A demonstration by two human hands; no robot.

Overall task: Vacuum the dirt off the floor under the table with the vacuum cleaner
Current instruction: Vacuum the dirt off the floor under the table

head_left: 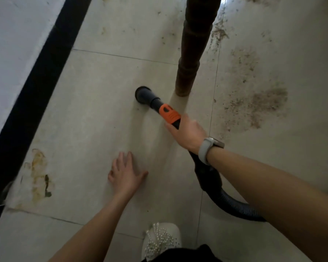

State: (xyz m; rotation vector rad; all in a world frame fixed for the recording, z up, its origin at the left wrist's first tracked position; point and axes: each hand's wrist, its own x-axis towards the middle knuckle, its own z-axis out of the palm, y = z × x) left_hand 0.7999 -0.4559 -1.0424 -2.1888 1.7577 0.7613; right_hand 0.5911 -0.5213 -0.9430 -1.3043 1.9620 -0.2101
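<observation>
Baseboard: a dark strip point(40, 76) runs along the wall at far left, well apart from my nozzle.
Stain: a yellowish mark point(38, 173) sits on the tile near the wall; it looks dried on, so I judge suction won't lift it.
Left hand: my left hand point(125, 173) is low over the floor point(95, 114), fingers spread and relaxed, holding nothing; whether it touches the tile I cannot tell.
Nozzle: the round black nozzle point(143, 94) is down at the tile, just left of the table leg point(192, 53), on a patch that looks fairly clean.
Right hand: my right hand point(188, 132) is wrapped round the wand just behind the orange collar point(169, 113), fingers curled on it.
Hose: the ribbed hose point(227, 199) loops back under my right forearm.
Dirt: the heavy dirt point(254, 103) lies right of the leg, well apart from the nozzle, not yet reached.
Risk: swinging right, I could knock the nozzle into the leg, or the hose could drag through the dirt and smear it.
Shoe: my pearl-trimmed shoe point(162, 241) is at bottom centre.
</observation>
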